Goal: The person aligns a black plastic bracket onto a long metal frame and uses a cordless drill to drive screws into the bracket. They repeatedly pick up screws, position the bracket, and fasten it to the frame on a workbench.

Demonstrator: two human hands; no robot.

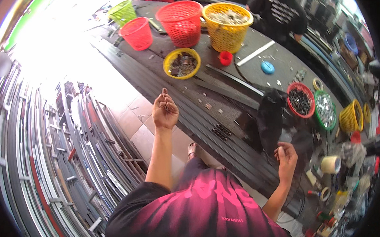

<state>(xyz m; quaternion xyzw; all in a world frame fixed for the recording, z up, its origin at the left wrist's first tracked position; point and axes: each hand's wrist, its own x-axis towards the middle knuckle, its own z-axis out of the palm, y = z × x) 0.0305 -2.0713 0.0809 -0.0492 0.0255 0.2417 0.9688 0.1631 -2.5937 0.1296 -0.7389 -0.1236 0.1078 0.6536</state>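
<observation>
My left hand [165,113] is raised at the near side of the workbench, palm up. Its fingers curl in over small dark pieces, too small to name. Low over the bench's right part is my right hand [287,157], its fingers bent together; whatever they hold is hidden. Beside it lies a black plastic bag [271,118]. Small dark parts [221,132] rest in rows on long grey metal profiles [189,105] between my hands. Beyond my left hand stands a yellow bowl [168,70] of dark small hardware.
Pink, red and yellow baskets [226,37] stand at the far side. Red [311,96] and green bowls [335,118] of small parts sit at the right, near tape rolls [331,164] and clutter. Racks of metal bars [68,168] fill the left. Another person [277,15] works beyond the bench.
</observation>
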